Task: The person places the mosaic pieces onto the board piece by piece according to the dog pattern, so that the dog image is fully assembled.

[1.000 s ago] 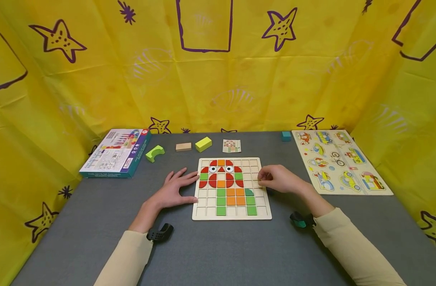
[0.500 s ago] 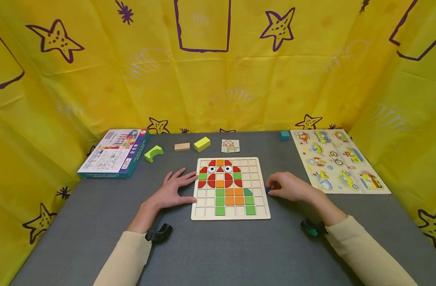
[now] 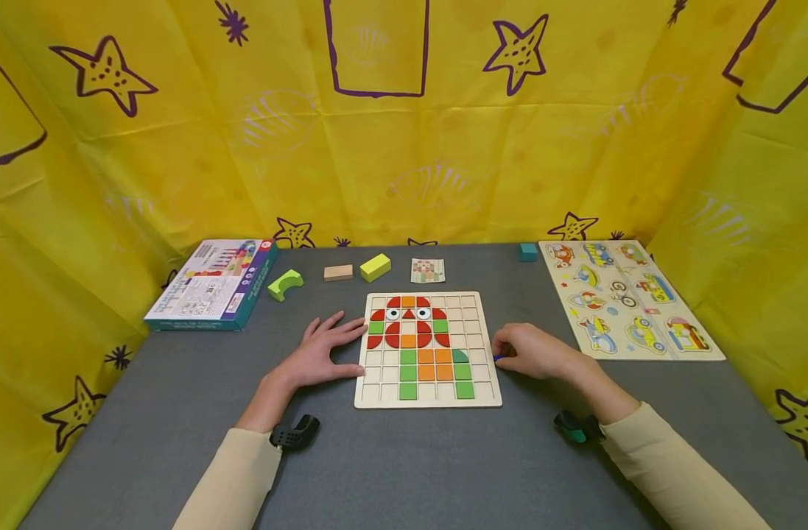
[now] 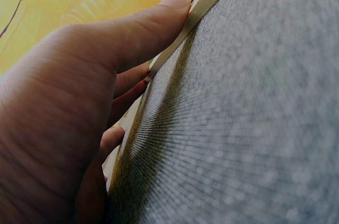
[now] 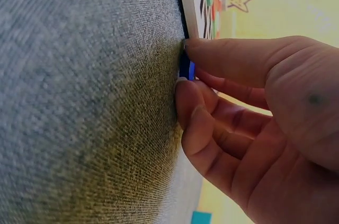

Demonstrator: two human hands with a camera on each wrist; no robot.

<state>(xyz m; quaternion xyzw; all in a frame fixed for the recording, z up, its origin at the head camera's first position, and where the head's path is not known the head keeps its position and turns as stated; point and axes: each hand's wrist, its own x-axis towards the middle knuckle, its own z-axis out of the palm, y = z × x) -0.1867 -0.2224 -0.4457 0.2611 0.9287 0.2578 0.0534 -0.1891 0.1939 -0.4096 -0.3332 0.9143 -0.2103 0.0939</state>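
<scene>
**Right hand picking a blue tile off the counter beside the mosaic board**

Step in hand: pickup of a loose piece. Right hand (image 3: pixel 532 352), right of centre in the head view, sits on the grey counter (image 3: pixel 410 464) just off the right edge of the wooden mosaic board (image 3: pixel 427 398). Its fingers are curled, thumb and forefinger pinching a small blue tile (image 5: pixel 185 68); in the head view only a sliver of blue (image 3: pixel 497 358) shows at the fingertips. The tile touches the counter and lies right beside the board's edge.

Left hand (image 3: pixel 324 351) lies flat, fingers spread, left of the board. Thumb and fingertips press against the board's left edge (image 4: pixel 204 1), bracing it; it holds nothing.

Board state: a red, orange and green figure with two eyes fills the middle columns, with many cells unfilled around it.

Next move, as I judge it: lift the tile clear of the counter, carry it over the raised rim and drop it square into a free cell while the left hand steadies the board.

Orientation: the tile is mostly hidden by the fingers. In the right wrist view the visible strip runs along the board edge, so its long side seems parallel to that edge. Shape and facing cannot be told. The board is square, edges aligned with the counter.
</scene>
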